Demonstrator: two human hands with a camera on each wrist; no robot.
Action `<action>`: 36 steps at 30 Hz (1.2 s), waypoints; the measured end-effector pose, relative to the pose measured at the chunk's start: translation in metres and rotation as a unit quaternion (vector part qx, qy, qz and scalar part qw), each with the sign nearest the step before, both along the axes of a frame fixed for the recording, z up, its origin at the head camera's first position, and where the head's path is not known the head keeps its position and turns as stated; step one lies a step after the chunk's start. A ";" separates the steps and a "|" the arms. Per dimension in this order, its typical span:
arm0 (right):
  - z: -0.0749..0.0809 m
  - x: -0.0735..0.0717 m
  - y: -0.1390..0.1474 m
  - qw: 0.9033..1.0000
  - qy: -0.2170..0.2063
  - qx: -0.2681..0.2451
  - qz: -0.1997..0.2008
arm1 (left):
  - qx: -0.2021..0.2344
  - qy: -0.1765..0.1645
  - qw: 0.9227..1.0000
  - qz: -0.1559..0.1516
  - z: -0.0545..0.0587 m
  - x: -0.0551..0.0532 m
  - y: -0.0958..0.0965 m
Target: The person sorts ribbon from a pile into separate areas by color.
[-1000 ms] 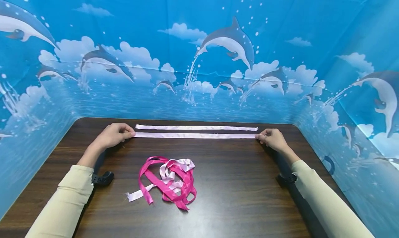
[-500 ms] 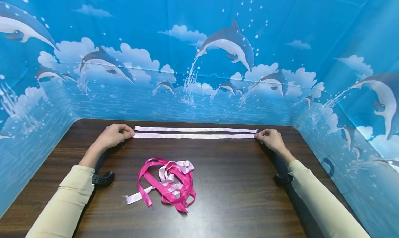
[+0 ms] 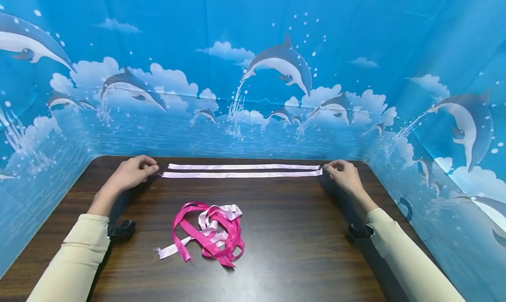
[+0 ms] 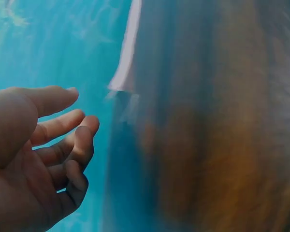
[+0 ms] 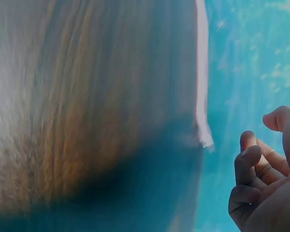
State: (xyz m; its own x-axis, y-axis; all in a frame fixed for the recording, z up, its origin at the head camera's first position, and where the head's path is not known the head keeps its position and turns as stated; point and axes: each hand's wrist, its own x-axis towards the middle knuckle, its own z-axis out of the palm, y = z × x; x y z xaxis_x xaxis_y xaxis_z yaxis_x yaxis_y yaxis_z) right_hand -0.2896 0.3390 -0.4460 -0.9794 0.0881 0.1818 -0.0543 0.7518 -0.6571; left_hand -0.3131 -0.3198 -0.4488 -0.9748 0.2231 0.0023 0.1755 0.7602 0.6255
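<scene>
Two pale pink satin ribbons lie straight and parallel across the back of the table: a far ribbon [image 3: 241, 166] and a near ribbon [image 3: 241, 175] just in front of it. My left hand [image 3: 132, 173] is just off their left ends, its thumb and fingertips parted with nothing between them in the left wrist view. At the right ends, my right hand [image 3: 344, 175] is beside the near ribbon's tip; the right wrist view shows its thumb and loosely bent fingers apart from the ribbon end [image 5: 205, 137]. Shadow falls under both hands.
Nearer to me on the dark wooden table [image 3: 284, 231] lies a loose tangle of hot pink ribbon [image 3: 197, 234] and pale pink ribbon [image 3: 227, 212]. A blue dolphin-print backdrop [image 3: 253, 130] closes off the table's back and sides. Black straps circle both wrists.
Both hands have let go of the near ribbon's ends, which they pinched before. The left hand has moved a little to the left; the ribbons stay laid out straight.
</scene>
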 end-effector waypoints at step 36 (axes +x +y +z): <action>0.037 0.069 -0.154 0.965 -0.016 -0.123 0.230 | -0.137 0.059 0.984 -0.096 0.016 0.117 0.149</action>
